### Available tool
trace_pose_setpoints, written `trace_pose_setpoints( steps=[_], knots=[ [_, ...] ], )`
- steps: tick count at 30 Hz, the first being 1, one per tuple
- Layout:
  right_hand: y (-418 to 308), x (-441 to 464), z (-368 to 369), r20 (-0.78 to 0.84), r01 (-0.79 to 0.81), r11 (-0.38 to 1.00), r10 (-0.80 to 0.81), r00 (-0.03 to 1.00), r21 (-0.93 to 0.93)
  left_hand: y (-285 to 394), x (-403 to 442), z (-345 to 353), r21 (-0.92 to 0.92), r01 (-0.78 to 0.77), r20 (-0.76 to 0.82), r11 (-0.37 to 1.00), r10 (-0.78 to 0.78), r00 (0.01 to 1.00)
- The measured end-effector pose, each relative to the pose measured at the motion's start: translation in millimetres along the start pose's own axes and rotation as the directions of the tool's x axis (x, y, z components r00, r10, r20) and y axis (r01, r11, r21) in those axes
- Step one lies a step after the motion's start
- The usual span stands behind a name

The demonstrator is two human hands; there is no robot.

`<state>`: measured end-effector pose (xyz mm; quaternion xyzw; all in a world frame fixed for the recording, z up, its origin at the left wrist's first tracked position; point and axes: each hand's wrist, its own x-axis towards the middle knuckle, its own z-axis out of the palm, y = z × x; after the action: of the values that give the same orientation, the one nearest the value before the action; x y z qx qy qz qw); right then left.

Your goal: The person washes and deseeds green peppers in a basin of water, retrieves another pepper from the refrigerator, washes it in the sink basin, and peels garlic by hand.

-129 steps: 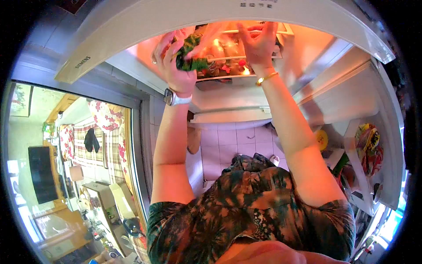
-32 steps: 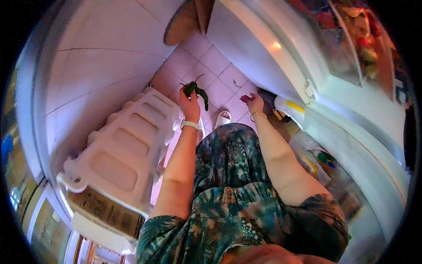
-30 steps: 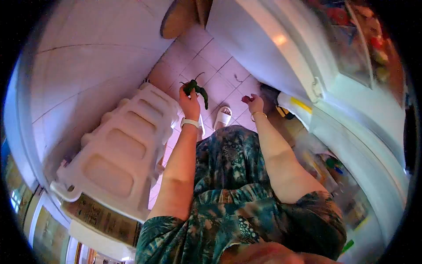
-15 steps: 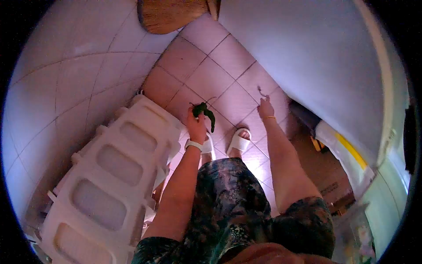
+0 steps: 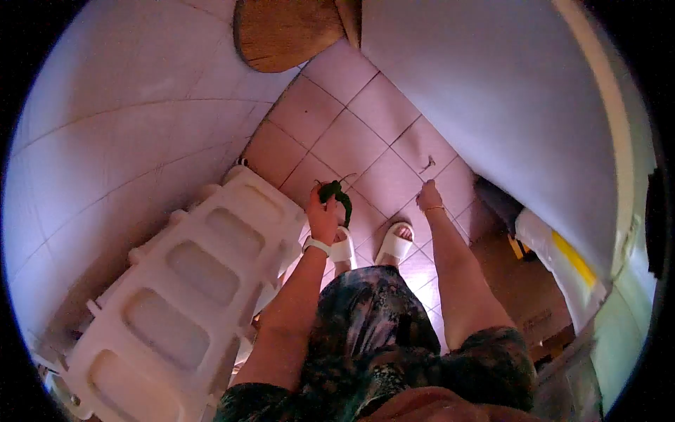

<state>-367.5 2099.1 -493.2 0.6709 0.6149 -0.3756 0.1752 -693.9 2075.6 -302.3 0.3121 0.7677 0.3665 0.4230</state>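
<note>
My left hand [image 5: 323,216] is closed around dark green peppers [image 5: 335,195], long and curled, with thin stems sticking out at the top. One pepper hangs down beside the fingers. To the right, my right hand [image 5: 428,195] reaches out over the floor with its fingers drawn together and nothing visible in them. Just beyond its fingertips a small thin stem-like bit [image 5: 427,164] shows against the tiles, apart from the hand. Whether it is in the air or on the floor I cannot tell.
A white plastic rack with oval recesses [image 5: 162,327] stands along my left. Ahead lie floor tiles [image 5: 351,141] and a round wooden board [image 5: 285,35] by the wall. A large pale panel [image 5: 485,91], a cardboard box [image 5: 517,288] and a white bag with a yellow stripe [image 5: 555,246] line the right.
The small stem-like bit was at my right fingertips and is now separated from them. My left hand still holds the peppers. The whole view has shifted slightly.
</note>
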Motion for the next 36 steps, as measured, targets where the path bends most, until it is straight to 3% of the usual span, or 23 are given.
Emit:
trace_pose_setpoints(
  steps=[1,2,4,5,6,8,11,12,14,18,20,21,23,26,28,29,30,31,33,36],
  knots=[
    [8,-4,9,0.101,-0.007,0.999,0.011,0.995,-0.032,6,-6,1,0.103,-0.101,-0.008,0.99,0.102,0.995],
    [9,-22,3,0.103,-0.027,0.999,0.03,0.994,-0.031,22,-15,0,0.101,-0.098,0.011,0.99,0.097,0.995],
    [-2,-49,-15,-0.086,-0.095,0.984,0.109,0.99,0.154,59,-21,-3,0.061,0.029,0.065,0.998,-0.033,0.997],
    [6,-46,-2,-0.251,-0.069,0.98,0.114,0.961,0.184,51,-18,-5,0.116,-0.006,0.093,0.993,-0.005,0.996],
    [8,-44,-7,-0.251,-0.081,0.98,0.125,0.96,0.179,45,-15,-7,0.169,-0.045,0.122,0.985,0.024,0.992],
    [10,-25,-11,-0.265,-0.038,0.93,0.143,0.954,0.366,31,-7,-8,-0.063,-0.003,0.072,0.998,0.007,0.997],
    [26,22,14,-0.361,0.045,0.928,0.098,0.927,0.369,8,-1,-7,-0.043,0.057,0.089,0.997,-0.053,0.995],
    [25,36,20,-0.35,0.041,0.923,0.104,0.931,0.383,-1,-2,-5,-0.008,0.056,0.103,0.998,-0.055,0.993],
    [18,59,25,-0.176,-0.076,0.749,0.251,0.952,0.658,-12,-3,-3,0.015,0.068,0.123,0.998,-0.07,0.99],
    [4,85,26,-0.1,-0.096,0.716,0.225,0.969,0.691,-43,1,0,-0.024,0.132,0.118,0.991,-0.128,0.985],
    [-5,87,19,0.05,-0.185,0.566,0.245,0.968,0.803,-56,4,0,-0.01,0.094,0.086,0.996,-0.092,0.992],
    [4,100,33,0.048,-0.183,0.562,0.247,0.968,0.807,-51,6,-1,0.046,0.082,0.11,0.996,-0.087,0.99],
    [32,124,64,0.118,-0.219,0.708,0.189,0.975,0.671,-54,10,-2,0.095,0.071,0.137,0.993,-0.084,0.987],
    [26,74,48,-0.03,-0.105,0.716,0.172,0.985,0.69,-56,9,-3,0.036,0.061,0.155,0.998,-0.066,0.986],
    [24,16,47,0.042,-0.099,0.449,0.135,0.99,0.888,-21,-2,-1,0.065,-0.025,0.106,0.998,0.018,0.994],
    [-4,-36,1,0.024,-0.118,0.554,0.174,0.984,0.824,1,-8,0,0.07,-0.058,0.091,0.996,0.052,0.995],
    [-39,-95,-54,0.0,-0.142,0.649,0.214,0.977,0.748,30,-18,0,0.039,0.037,0.097,0.999,-0.04,0.994],
    [-38,-127,-43,-0.03,-0.161,0.601,0.295,0.955,0.782,57,-28,0,0.014,0.129,0.113,0.992,-0.129,0.985],
    [-31,-198,-37,-0.005,-0.224,0.492,0.42,0.907,0.841,96,-51,-1,0.012,0.128,0.161,0.992,-0.128,0.979],
    [-31,-296,-50,0.052,-0.272,0.339,0.536,0.843,0.901,130,-83,1,0.163,-0.008,0.233,0.987,-0.03,0.972]
  ],
)
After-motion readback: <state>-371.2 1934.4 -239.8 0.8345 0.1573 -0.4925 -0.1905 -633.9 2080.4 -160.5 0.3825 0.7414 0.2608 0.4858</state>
